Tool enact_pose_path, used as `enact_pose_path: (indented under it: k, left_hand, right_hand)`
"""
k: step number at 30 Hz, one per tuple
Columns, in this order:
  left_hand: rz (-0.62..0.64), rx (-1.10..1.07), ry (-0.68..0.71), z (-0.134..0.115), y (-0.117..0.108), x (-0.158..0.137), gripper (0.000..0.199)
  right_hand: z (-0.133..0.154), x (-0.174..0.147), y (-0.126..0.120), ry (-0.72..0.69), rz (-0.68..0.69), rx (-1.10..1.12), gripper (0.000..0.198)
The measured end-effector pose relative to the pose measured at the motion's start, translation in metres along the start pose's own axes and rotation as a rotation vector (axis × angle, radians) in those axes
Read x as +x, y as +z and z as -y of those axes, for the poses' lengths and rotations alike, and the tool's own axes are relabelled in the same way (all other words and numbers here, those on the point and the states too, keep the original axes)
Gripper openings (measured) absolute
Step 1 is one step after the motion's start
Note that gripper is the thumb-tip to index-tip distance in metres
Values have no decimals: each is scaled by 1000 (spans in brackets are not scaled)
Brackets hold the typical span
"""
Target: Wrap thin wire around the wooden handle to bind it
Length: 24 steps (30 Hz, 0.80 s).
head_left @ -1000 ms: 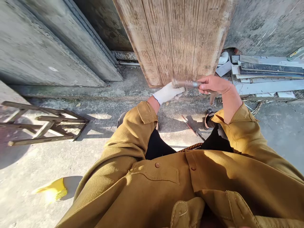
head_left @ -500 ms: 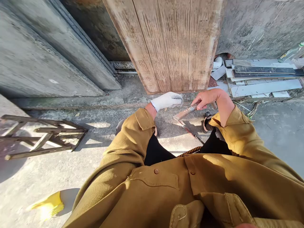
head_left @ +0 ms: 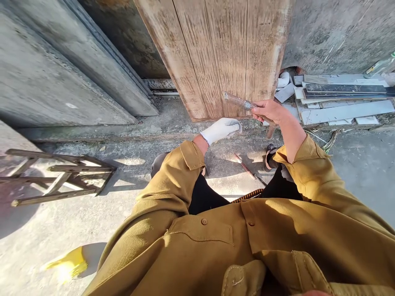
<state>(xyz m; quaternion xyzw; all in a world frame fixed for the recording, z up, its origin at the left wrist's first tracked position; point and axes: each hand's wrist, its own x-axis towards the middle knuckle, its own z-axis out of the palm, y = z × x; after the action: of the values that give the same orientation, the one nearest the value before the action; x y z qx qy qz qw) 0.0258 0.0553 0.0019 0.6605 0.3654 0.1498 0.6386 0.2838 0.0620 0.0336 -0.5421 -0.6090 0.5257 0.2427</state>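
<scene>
In my bare right hand (head_left: pixel 266 112) is a brown wooden tool (head_left: pixel 237 100) with wire wound round its middle. Its far end points left, over the bottom of a weathered plank panel (head_left: pixel 228 53); I cannot tell whether they touch. A short end sticks out below my hand. My left hand (head_left: pixel 221 129) wears a white glove, its fingers bent and together near the panel's lower edge. What they hold, if anything, is hidden. On the ground between my feet lies a thin tool with a reddish handle (head_left: pixel 247 167) and a pale tip.
Board offcuts (head_left: pixel 342 111) are piled at the right, beside a white pipe elbow (head_left: pixel 283 80). Grey slabs (head_left: pixel 61 70) lean on the left. A wooden frame (head_left: pixel 64 176) stands on the concrete there. Something yellow (head_left: pixel 69 263) lies lower left.
My right hand has lifted the wire-wound wooden tool from near the ground up in front of the panel. My left hand has shifted slightly right.
</scene>
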Motion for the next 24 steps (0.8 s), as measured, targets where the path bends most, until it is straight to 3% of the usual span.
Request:
enact_pose_path:
  k: [3,6,9,11,13,15,16,18,20,24]
  left_hand:
    - [-30,135,-62,-3,4,-2,16]
    - [-29,272,-70,-3,7,-3,19]
    - [6,379,7,1,7,0,24]
    - [21,430,56,4,5,2,24]
    - [40,422,63,6,2,3,23]
    - [67,349,43,7,-2,4,22]
    - [62,296,43,7,-4,4,20]
    - [27,161,56,8,-6,3,17]
    - [-35,15,68,8,-7,3,14]
    - [-42,-128,7,-2,1,-4,18]
  right_hand:
    - [-11,8,-1,34,-51,-91,27]
    - [-13,11,-1,79,-88,-327,19]
    - [-8,9,3,157,4,-582,20]
    - [-5,7,5,227,183,-679,19]
    - [-3,5,5,256,456,-662,13]
    - [-3,3,2,209,712,-546,15]
    - [-2,2,-2,159,772,-467,20]
    - [-1,-2,-10,36,733,-297,28]
    - [1,-7,-17,-67,583,-131,32]
    - [4,-10,-14,-142,352,163,37]
